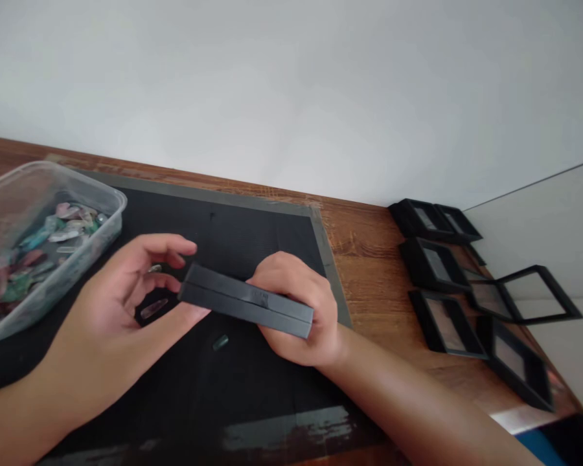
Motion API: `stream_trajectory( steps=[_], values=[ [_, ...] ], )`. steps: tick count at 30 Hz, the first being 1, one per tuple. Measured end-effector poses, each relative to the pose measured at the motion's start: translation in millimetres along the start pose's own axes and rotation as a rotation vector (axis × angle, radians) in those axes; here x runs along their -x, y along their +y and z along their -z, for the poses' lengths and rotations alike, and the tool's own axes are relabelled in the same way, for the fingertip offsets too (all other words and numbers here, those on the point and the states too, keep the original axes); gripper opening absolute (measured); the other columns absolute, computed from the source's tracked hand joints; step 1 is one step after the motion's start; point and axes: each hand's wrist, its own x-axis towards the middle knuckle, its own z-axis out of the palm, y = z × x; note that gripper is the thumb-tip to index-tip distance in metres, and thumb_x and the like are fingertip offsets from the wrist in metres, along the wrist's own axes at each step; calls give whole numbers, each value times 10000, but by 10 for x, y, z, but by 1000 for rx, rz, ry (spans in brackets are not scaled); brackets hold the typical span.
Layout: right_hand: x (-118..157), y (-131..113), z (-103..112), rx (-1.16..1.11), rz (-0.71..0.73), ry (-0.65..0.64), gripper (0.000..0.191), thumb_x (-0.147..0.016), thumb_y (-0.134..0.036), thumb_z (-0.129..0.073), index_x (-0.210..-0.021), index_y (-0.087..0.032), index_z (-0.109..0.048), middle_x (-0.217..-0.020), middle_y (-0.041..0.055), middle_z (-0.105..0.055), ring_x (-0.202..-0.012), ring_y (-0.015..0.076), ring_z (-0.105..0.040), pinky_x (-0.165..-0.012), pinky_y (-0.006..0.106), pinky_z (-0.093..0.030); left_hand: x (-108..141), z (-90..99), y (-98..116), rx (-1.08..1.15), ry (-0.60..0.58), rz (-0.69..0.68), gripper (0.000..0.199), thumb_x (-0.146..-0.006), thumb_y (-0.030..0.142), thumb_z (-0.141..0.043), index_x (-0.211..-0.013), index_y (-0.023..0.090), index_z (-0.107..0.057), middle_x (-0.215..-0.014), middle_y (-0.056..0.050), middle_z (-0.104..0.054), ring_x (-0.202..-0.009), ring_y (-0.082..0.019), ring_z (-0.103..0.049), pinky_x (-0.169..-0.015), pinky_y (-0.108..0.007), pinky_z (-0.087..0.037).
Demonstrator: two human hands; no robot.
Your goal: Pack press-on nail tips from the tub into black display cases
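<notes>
A slim black display case [245, 301] is held edge-on above the black mat, a seam running along its side. My right hand [298, 310] is wrapped round the right end of the case. At the left end is my left hand [121, 304], its fingers curved and spread apart; the thumb tip meets the case's lower corner. Below the case a small dark green crystal [220, 342] lies on the mat. Behind the left fingers a pinkish crystal [154, 308] and a clear crystal [155, 268] are partly visible.
On the left stands a clear plastic tub [114, 207] with many coloured stones. Several black frame cases [437, 265] rest on the wooden table [369, 259] at the right, one opened out [539, 294]. Tape edges the black mat [267, 226]; a pale wall rises behind.
</notes>
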Motion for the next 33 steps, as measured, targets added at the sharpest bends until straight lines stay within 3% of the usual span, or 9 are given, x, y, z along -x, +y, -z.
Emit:
stream_trajectory(
  steps=[3, 5, 8, 11, 14, 20, 28, 31, 33],
  values=[
    [-22, 17, 62, 154, 91, -1, 143, -1028, -193, -686, -1166, -207, -718, -894, 33, -752, -791, 180, -710, -691, 320, -562, -18, 26, 74, 99, 93, 18, 284, -918, 407, -846, -1170, 345, -732, -1106, 14, -754, -922, -167, -727, -726, -230, -666],
    [-20, 17, 86, 241, 108, 1, 167, -1048, -185, -672, -1200, -203, -739, -879, 26, -728, -769, 173, -687, -682, 321, -541, -37, 35, 132, 105, -37, 2, 131, -955, 440, -791, -995, 317, -769, -899, 30, -754, -768, -142, -699, -637, -203, -627],
    [-7, 0, 92, 404, 149, -57, 262, -1005, -112, -643, -1233, -182, -751, -843, 18, -685, -741, 183, -632, -677, 352, -513, -44, 18, 201, 75, -257, 3, 247, -980, 444, -717, -799, 294, -795, -713, 27, -757, -632, -135, -686, -592, -203, -614],
    [-2, -27, 67, 518, 215, -103, 304, -990, -110, -638, -1265, -182, -745, -799, 7, -655, -740, 198, -595, -722, 378, -534, -23, -26, 227, 156, -286, 84, 223, -933, 416, -738, -765, 292, -815, -683, 22, -764, -615, -141, -692, -566, -205, -597],
    [-12, -59, 31, 529, 244, -88, 259, -1071, -158, -591, -1267, -206, -752, -742, -11, -631, -708, 190, -580, -807, 380, -582, -16, -66, 215, 300, -297, 199, 302, -904, 398, -759, -638, 259, -728, -593, 21, -657, -604, -143, -651, -575, -231, -608],
    [-29, -101, -4, 580, 280, -105, 296, -1112, -133, -548, -1281, -220, -775, -744, -26, -666, -729, 173, -615, -914, 377, -593, -42, -107, 177, 503, -308, 362, 107, -791, 338, -772, -732, 252, -747, -704, -6, -707, -624, -147, -629, -526, -246, -589],
    [-43, -173, -22, 576, 292, -180, 233, -1070, -137, -661, -1266, -179, -779, -717, -47, -643, -638, 159, -512, -685, 371, -512, -61, -93, 159, 567, -346, 460, 104, -723, 338, -694, -737, 242, -728, -733, -39, -748, -647, -185, -674, -589, -331, -648],
    [-24, -185, -19, 540, 285, -247, 301, -1071, -214, -638, -1332, -107, -742, -765, -18, -710, -651, 180, -563, -718, 411, -537, -84, -66, 168, 530, -358, 435, 113, -728, 344, -712, -703, 235, -731, -672, -27, -733, -563, -154, -633, -505, -269, -581],
    [4, -189, -44, 472, 248, -210, 443, -1051, -377, -674, -1385, -88, -708, -869, 27, -786, -708, 210, -648, -768, 451, -572, -85, -28, 187, 419, -339, 332, 130, -786, 350, -708, -716, 242, -729, -652, -6, -726, -531, -140, -623, -483, -243, -556]
  ],
)
